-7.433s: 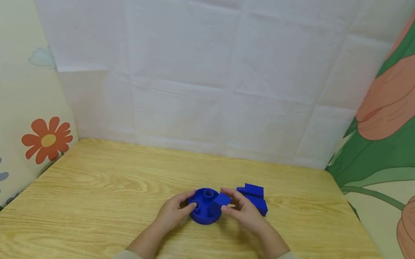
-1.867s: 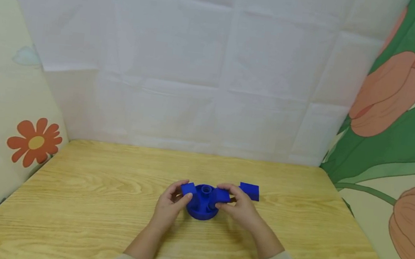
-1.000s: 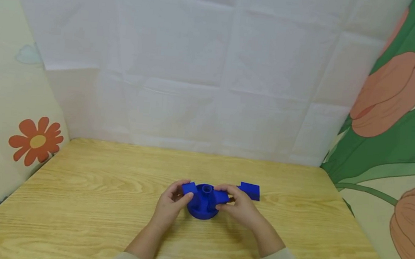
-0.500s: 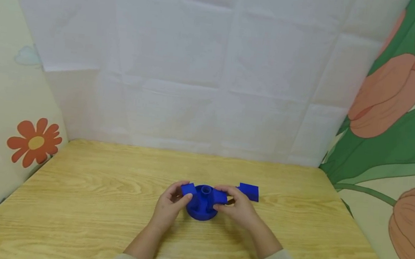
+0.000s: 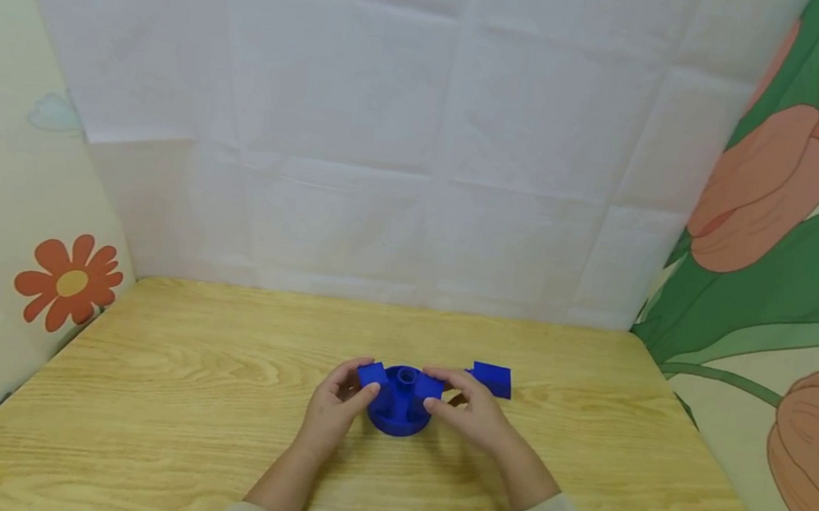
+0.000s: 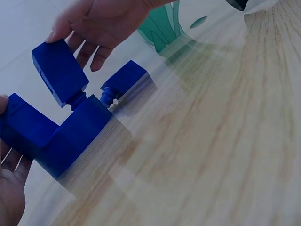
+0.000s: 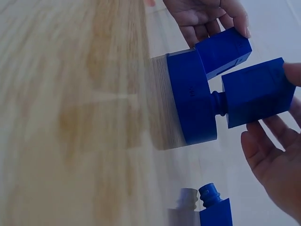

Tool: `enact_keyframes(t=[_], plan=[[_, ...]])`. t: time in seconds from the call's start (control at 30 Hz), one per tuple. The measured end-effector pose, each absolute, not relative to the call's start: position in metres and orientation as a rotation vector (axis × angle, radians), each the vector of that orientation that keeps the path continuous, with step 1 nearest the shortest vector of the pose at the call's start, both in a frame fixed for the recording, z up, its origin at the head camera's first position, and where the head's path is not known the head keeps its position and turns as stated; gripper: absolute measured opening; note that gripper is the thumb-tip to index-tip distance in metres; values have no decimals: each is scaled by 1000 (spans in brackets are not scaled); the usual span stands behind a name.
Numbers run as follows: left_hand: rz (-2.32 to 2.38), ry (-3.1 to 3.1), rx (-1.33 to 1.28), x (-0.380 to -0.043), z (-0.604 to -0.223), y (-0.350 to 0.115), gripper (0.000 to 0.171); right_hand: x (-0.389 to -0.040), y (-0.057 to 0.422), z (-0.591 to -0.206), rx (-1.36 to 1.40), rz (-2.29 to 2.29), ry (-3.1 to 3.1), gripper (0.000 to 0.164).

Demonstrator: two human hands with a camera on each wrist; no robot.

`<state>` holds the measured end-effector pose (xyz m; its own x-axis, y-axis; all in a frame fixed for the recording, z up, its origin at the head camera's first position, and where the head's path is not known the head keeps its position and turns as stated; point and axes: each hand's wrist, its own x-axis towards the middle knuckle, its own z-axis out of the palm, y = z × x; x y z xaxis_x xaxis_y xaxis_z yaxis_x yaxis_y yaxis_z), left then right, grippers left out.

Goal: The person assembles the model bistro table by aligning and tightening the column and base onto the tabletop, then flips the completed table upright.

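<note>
A round blue base (image 5: 397, 427) with raised sockets sits on the table between the hands. My left hand (image 5: 331, 408) pinches a blue block (image 5: 372, 374) that stands at the base's left side. On the right side, my right hand (image 5: 476, 414) holds a second blue block (image 5: 429, 388) between thumb and fingers. The right wrist view shows this block (image 7: 256, 92) with its ribbed neck right at the base's top edge, part of the neck exposed. An open socket (image 5: 407, 376) shows at the back of the base.
A third blue block (image 5: 492, 380) lies on the wooden table (image 5: 216, 418) behind the right hand, its ribbed neck (image 7: 209, 194) visible in the right wrist view. A white sheet (image 5: 341, 117) hangs behind the table, with flower-patterned walls at both sides.
Earlier the left hand held the base's rim and two blocks lay on the table; now it holds a block at the base. Lately the right-hand block has shifted slightly left and turned more upright.
</note>
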<state>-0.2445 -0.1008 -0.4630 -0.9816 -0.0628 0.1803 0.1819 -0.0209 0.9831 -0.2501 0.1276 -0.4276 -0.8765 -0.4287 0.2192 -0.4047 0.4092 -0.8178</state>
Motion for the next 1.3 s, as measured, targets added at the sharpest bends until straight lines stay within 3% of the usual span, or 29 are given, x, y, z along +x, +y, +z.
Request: enact_keyframes(t=[0.4,0.7,1.03,1.3], plan=[[-2101,-2096,-114,-245,-465,-102,40,-253,125,-424,-721,-1504,2574,54],[-2118,-2085,-122,-244,-464,-101,42,-254,129,-428,-800,-1515,2546,45],[-2127,-2096,-107,-244,-465,-102,42,-255,114,-428,-578,-1649,2588,46],[-2128,-2105,-91,-245,-465,-102,41,-258,116,-432,-618,-1794,2459,34]])
